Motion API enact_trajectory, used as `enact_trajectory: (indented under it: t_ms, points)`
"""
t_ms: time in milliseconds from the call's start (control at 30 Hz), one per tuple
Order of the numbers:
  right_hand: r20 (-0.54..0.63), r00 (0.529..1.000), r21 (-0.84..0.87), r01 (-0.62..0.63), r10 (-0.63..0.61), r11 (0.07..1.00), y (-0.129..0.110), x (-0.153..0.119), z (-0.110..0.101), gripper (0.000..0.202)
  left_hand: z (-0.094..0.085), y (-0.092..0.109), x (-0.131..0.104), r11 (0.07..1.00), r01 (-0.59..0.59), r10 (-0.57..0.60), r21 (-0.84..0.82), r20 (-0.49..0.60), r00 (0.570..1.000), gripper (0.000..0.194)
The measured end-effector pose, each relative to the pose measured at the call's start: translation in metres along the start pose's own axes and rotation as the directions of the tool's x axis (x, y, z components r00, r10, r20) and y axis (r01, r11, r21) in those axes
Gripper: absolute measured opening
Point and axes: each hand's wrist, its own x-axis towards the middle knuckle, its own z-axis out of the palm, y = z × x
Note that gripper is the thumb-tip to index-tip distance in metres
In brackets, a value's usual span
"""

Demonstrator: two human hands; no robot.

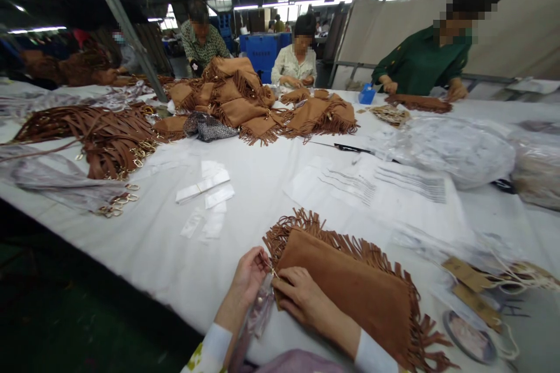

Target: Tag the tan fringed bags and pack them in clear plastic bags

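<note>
A brown suede bag with fringe [345, 280] lies flat in front of me, its left end at my hands. My left hand [251, 277], beside that end, has its fingertips pinched on a thin light cord [272, 268] at the bag's corner. Lying across the bag's near left part, my right hand [301, 297] has its fingers bent and brought together at the same corner; what they grip is too small to make out. Below these fingers a bit of tan card [279, 302] shows. Clear crumpled plastic [259, 315] hangs under my left hand.
Tan tags with white cords [475, 285] and a round roll of tape [470, 335] lie to the right. White slips [205, 192] lie ahead. Brown straps [100, 134] are heaped at left, fringed bags [236, 99] at the back. Several people work across the table.
</note>
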Motion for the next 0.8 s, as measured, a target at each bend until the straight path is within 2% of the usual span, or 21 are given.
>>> enact_trajectory:
  t_ms: [100, 167, 200, 267, 300, 333, 367, 500, 567, 633, 700, 767, 800]
  points:
    - [-0.034, 0.997, 0.159, -0.061, 0.068, 0.985, 0.003, 0.006, 0.001, 0.031, -0.004, 0.001, -0.002, 1.000, 0.027, -0.027, 0.006, 0.009, 1.000, 0.020]
    - [-0.068, 0.978, 0.375, -0.157, 0.196, 0.913, 0.007, 0.010, 0.000, 0.023, -0.005, 0.001, -0.004, 0.998, 0.036, -0.038, 0.047, 0.034, 0.999, 0.027]
    - [-0.069, 0.950, 0.529, -0.225, 0.305, 0.818, 0.009, 0.013, 0.000, 0.019, -0.005, 0.001, -0.005, 0.997, 0.036, -0.039, 0.074, 0.048, 0.998, 0.031]
    - [0.000, 0.843, 0.807, -0.318, 0.538, 0.498, 0.016, 0.019, 0.001, 0.015, -0.005, -0.001, -0.006, 0.992, 0.023, -0.032, 0.126, 0.072, 0.997, 0.037]
    - [0.051, 0.783, 0.886, -0.322, 0.619, 0.334, 0.018, 0.022, 0.002, 0.017, -0.005, -0.002, -0.006, 0.989, 0.015, -0.027, 0.144, 0.082, 0.996, 0.040]
    - [0.091, 0.736, 0.928, -0.307, 0.671, 0.211, 0.021, 0.026, 0.004, 0.019, -0.005, -0.003, -0.006, 0.986, 0.000, -0.016, 0.169, 0.094, 0.995, 0.043]
    - [0.105, 0.705, 0.948, -0.284, 0.701, 0.144, 0.022, 0.029, 0.006, 0.022, -0.005, -0.004, -0.006, 0.979, -0.020, -0.002, 0.202, 0.110, 0.994, 0.045]
    - [0.024, 0.651, 0.973, -0.191, 0.759, 0.133, 0.021, 0.040, 0.017, 0.030, -0.006, -0.007, -0.005, 0.932, -0.102, 0.039, 0.348, 0.183, 0.982, 0.048]
    - [-0.017, 0.628, 0.978, -0.151, 0.778, 0.143, 0.019, 0.045, 0.021, 0.034, -0.004, -0.005, -0.007, 0.876, -0.192, 0.104, 0.442, 0.215, 0.971, 0.046]
    - [-0.059, 0.609, 0.979, -0.120, 0.791, 0.166, 0.019, 0.049, 0.024, 0.035, -0.001, -0.002, -0.010, 0.718, -0.373, 0.230, 0.588, 0.305, 0.924, 0.039]
    - [-0.094, 0.596, 0.977, -0.100, 0.798, 0.190, 0.019, 0.053, 0.025, 0.034, 0.004, 0.000, -0.013, 0.467, -0.546, 0.307, 0.696, 0.451, 0.838, 0.031]
    - [-0.107, 0.598, 0.975, -0.095, 0.795, 0.202, 0.018, 0.055, 0.026, 0.034, 0.007, 0.001, -0.015, 0.254, -0.640, 0.318, 0.725, 0.563, 0.763, 0.028]
    - [-0.105, 0.603, 0.974, -0.097, 0.790, 0.203, 0.017, 0.056, 0.026, 0.035, 0.008, 0.001, -0.014, 0.186, -0.659, 0.323, 0.729, 0.588, 0.742, 0.028]
